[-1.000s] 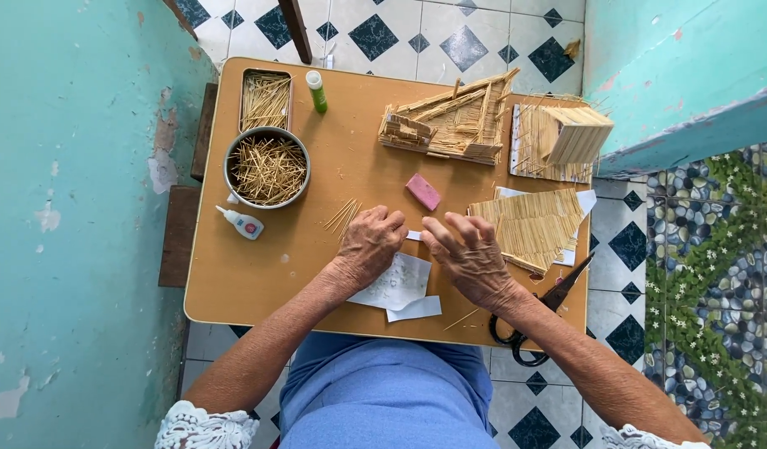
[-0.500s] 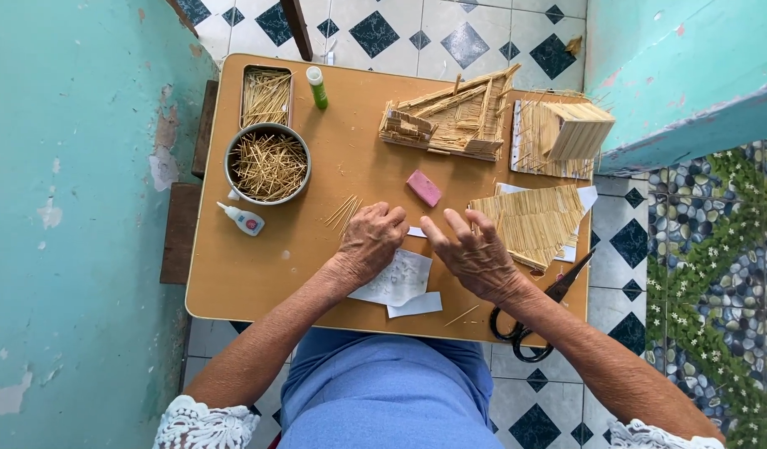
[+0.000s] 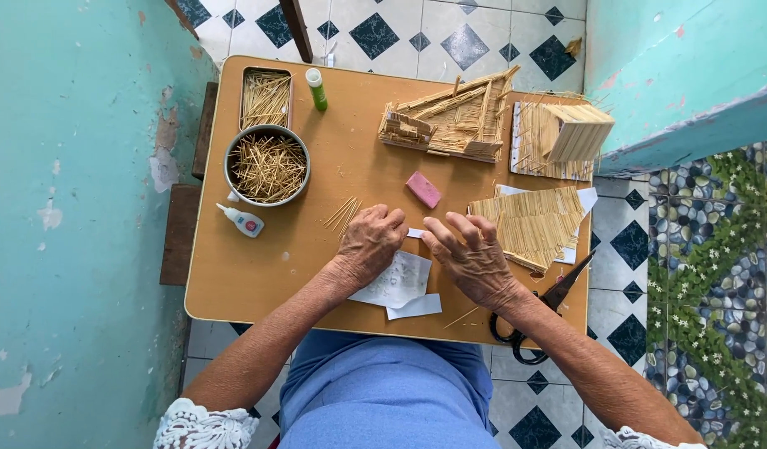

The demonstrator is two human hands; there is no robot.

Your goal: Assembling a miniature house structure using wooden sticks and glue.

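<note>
While curled, both hands (image 3: 421,249) (fingertips close) touch paper (image 3: 398,281).

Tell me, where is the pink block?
In the head view, the pink block lies on the wooden table near its middle, just beyond the hands, between the left hand and the sheet of glued sticks, below the little stick house.

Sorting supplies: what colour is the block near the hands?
Pink block, clearest in the head view.
</note>
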